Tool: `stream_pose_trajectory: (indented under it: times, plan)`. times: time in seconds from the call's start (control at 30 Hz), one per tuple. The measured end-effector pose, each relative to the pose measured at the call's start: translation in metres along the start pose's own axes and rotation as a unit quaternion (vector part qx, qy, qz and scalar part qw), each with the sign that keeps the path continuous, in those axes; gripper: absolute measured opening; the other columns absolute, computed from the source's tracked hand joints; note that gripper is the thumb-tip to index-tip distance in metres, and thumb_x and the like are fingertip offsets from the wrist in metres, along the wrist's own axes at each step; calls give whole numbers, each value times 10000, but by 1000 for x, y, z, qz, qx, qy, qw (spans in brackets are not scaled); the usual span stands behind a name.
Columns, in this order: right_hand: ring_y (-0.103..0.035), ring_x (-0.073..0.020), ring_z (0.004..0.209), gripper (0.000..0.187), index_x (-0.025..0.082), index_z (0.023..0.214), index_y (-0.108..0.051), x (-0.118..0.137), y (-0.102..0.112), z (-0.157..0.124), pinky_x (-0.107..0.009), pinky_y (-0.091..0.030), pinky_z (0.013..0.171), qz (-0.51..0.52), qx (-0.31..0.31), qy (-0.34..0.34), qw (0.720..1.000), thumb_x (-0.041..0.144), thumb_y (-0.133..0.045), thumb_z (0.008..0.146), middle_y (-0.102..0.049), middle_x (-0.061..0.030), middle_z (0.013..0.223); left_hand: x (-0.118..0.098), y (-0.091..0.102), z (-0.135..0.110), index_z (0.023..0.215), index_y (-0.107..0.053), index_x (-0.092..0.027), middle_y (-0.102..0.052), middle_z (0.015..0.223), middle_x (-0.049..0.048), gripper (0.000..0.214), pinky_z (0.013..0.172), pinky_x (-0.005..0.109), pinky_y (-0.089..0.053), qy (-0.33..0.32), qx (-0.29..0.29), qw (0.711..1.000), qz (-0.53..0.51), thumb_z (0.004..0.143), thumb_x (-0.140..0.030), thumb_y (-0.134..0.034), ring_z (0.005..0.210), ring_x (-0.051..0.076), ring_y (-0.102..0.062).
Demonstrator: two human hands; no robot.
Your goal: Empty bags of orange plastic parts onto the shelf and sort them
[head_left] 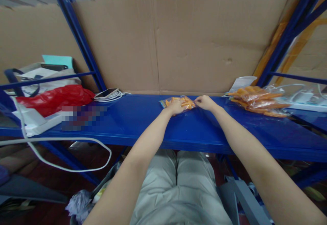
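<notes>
Both forearms [143, 156] stretch forward over a blue metal shelf [143, 122], left hand [175, 106] gripping and right hand [205, 103] pinching a small clear bag of orange pieces [188, 102].

Glossy blue painted metal on the shelf [143, 122], catching reflections. Behind it, matt brown cardboard [184, 41], creased and dented. The small packet [167, 101] is clear, shiny plastic film, like the crinkly pile of packets [258, 100].
</notes>
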State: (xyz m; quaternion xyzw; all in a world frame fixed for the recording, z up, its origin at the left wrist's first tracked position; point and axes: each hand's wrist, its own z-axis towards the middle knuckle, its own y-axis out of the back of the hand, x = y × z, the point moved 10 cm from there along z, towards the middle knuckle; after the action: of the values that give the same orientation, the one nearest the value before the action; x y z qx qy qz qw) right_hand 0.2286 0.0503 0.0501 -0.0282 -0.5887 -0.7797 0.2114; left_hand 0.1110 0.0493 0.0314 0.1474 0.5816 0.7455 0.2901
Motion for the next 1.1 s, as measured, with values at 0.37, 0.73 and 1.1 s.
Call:
stream_pose_trajectory:
  times: [0.37,0.73,1.1]
  plan:
    - [-665,-286,1056,272,188,959,-753,-5,8,-9,-349,-506,905,-68,-71,-118,988,245,-495,892,-725,-151,1041,-1,3,-4,1327,-578,-193,-549,1415,100,435,1097,350,-373,28,2,1000,-1,947,-373,-466,1308,238,-507]
    - [-690,-279,985,200,154,835,-754,-39,5,-6,-332,-530,863,109,-115,-209,965,194,-567,778,-748,-145,932,-2,1,-2,1319,-580,-198,-569,1394,95,434,1075,362,-397,11,2,1000,15,942,-386,-474,1283,233,-530]
    - [-604,-137,493,99,149,659,-605,-75,-10,-12,-264,-559,570,320,-154,-316,880,72,-558,700,-564,-20,525,-6,3,-4,1337,-572,-185,-539,1423,98,437,1090,337,-379,20,20,1000,3,952,-359,-461,1322,233,-495]
